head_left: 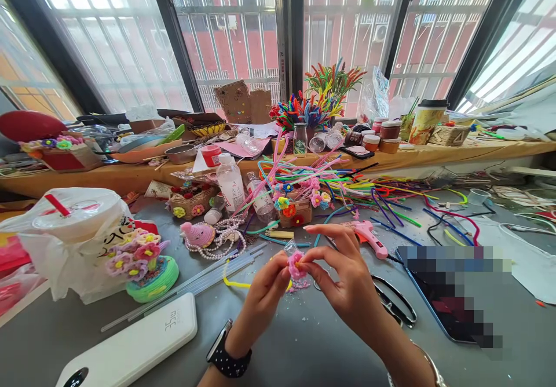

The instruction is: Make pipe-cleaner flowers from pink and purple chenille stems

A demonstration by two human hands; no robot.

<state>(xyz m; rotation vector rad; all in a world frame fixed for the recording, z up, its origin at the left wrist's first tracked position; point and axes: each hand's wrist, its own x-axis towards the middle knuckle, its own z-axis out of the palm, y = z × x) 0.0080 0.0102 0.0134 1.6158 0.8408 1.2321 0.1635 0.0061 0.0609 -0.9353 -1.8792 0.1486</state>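
While a pink chenille flower (pixel 296 266) is pinched by the left hand (pixel 268 284), it is also gripped by the right hand (pixel 343 272). A hot-glue gun (pixel 369 238) is seen beyond.

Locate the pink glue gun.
In the head view, the pink glue gun lies right of centre, beyond the right hand and left of the phone.

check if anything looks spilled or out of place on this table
Yes, slightly: pink crumbs lie scattered on the grey table below the pink flower, perhaps spilled trimmings. Farther back, loose fuzzy stems sprawl in a tangle, unlike the upright bunch on the ledge.
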